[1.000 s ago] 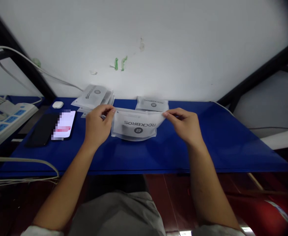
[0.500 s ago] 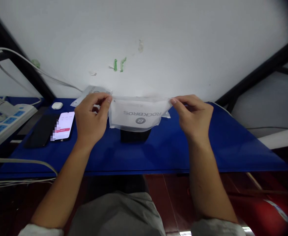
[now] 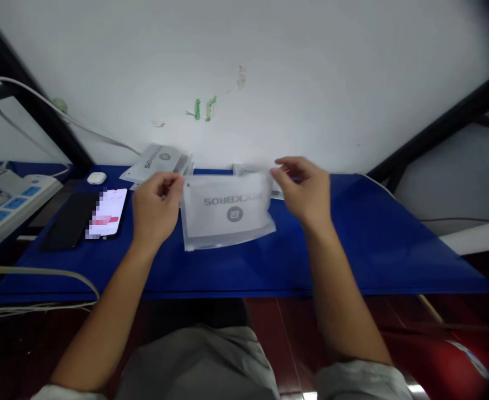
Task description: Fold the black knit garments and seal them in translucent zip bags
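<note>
A frosted white zip pouch (image 3: 203,219) printed with ROCKBROS and a round logo hangs in front of me, its lettering upside down to my view. My left hand (image 3: 158,208) pinches its upper left corner between thumb and fingers. By the blurred upper right corner is my right hand (image 3: 305,189), thumb and index tips slightly apart; the pouch's right side curls loosely there. Behind the left hand lies a stack of similar pouches (image 3: 159,158) against the wall. Another pale pouch (image 3: 247,168) is partly hidden behind the held one.
The blue table (image 3: 373,239) carries a lit phone (image 3: 111,208), a dark phone-like slab (image 3: 67,222) and a white earbud case (image 3: 96,178) on the left. A power strip (image 3: 15,205) with plugs and cables sits farther left. Black frame bars (image 3: 444,116) slant at both sides.
The pouch has swung down to show more of its face, and its right side has slackened. My right hand has moved left and its fingertips have parted. The left hand has dropped slightly.
</note>
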A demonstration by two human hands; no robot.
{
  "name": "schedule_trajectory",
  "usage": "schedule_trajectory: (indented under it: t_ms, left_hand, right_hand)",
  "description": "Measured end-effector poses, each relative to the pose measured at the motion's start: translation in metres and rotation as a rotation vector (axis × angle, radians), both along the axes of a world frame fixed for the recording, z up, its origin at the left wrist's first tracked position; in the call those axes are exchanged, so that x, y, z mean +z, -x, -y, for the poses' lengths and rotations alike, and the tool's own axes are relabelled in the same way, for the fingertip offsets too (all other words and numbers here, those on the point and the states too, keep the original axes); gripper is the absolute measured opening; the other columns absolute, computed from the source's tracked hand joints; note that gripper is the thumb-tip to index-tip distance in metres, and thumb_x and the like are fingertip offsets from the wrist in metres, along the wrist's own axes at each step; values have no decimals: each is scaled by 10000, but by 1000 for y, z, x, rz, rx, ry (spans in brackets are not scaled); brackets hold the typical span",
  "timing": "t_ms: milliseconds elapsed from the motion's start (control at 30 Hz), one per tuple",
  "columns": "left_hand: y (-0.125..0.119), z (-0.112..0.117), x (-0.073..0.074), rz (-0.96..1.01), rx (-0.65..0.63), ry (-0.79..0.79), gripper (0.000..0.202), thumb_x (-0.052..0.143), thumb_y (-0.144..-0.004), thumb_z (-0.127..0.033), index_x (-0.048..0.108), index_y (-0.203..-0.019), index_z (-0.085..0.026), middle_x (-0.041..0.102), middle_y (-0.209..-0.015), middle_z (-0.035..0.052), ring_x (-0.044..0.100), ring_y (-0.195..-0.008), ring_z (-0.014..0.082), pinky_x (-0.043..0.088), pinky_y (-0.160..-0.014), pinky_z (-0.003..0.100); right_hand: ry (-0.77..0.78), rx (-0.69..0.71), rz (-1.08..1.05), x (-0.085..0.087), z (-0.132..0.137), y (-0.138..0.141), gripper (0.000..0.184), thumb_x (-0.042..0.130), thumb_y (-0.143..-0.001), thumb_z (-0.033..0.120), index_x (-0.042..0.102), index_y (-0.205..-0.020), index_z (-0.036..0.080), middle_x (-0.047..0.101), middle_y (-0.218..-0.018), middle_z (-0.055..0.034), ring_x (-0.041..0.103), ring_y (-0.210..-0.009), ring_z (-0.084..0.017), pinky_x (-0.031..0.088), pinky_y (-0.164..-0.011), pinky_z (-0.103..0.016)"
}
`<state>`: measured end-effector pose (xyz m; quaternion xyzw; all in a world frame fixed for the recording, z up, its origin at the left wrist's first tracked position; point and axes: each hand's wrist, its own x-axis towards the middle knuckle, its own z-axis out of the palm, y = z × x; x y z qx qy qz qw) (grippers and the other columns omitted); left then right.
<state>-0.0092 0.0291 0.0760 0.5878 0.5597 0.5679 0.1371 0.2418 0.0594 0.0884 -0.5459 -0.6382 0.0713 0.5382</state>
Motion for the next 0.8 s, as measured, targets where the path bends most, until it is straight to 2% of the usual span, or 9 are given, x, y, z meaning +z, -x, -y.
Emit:
schedule_trajectory:
  t_ms: [100,200,300,400,467,567,633,800]
  left_hand:
    - [9,-6,-42,-68,2,262,149,586,-802,-304,663,-782,-177,667,-702,7,611,-615,137,473,-625,265]
    - [15,-5,-64,-66,-8,438,143,575,-792,-288,653,-763,-171,671,-697,12,625,-573,146,478,-631,277]
    - [18,-1,-67,-43,4,498,145,574,-785,-299,646,-769,-174,679,-714,10,633,-546,144,478,-621,272]
    - [21,2,-67,-39,23,500,143,573,-775,-306,638,-762,-179,674,-688,3,637,-553,144,484,-638,270]
    - [23,4,-70,-30,35,499,150,568,-773,-314,636,-765,-180,667,-667,-1,633,-554,143,488,-650,273]
    - [25,6,-76,5,31,500,177,565,-770,-341,636,-777,-179,649,-637,-2,624,-550,144,489,-612,270]
    - [25,8,-79,50,15,504,199,570,-765,-362,633,-789,-176,631,-618,-3,619,-550,148,482,-559,258]
    - [28,21,-76,153,2,498,233,589,-757,-387,616,-819,-164,612,-643,0,610,-554,145,475,-497,237]
  right_hand:
    - [187,34,81,-36,-2,1,207,614,-765,304,691,-912,181,700,-851,-66,618,-701,-173,492,-663,-338]
    - [283,57,148,-60,5,2,227,565,-782,329,701,-881,176,713,-874,-90,632,-750,-200,490,-701,-354]
    - [316,24,165,-65,16,1,258,539,-805,375,701,-858,182,716,-844,-81,629,-736,-198,470,-696,-338]
    - [358,-30,165,-59,32,-1,325,524,-835,464,692,-802,188,698,-762,-57,604,-686,-183,429,-648,-308]
    - [449,-27,168,-53,43,-4,412,499,-849,538,666,-703,190,656,-657,-32,569,-629,-168,389,-596,-293]
    - [625,74,181,-49,57,-9,500,487,-839,614,605,-600,191,586,-566,-7,524,-578,-150,350,-551,-279]
    - [695,173,150,-50,63,-12,468,519,-824,611,612,-639,192,607,-602,-7,541,-601,-153,371,-564,-276]
    - [709,333,17,-62,65,-10,336,581,-816,529,631,-797,197,630,-653,-4,574,-617,-156,441,-606,-291]
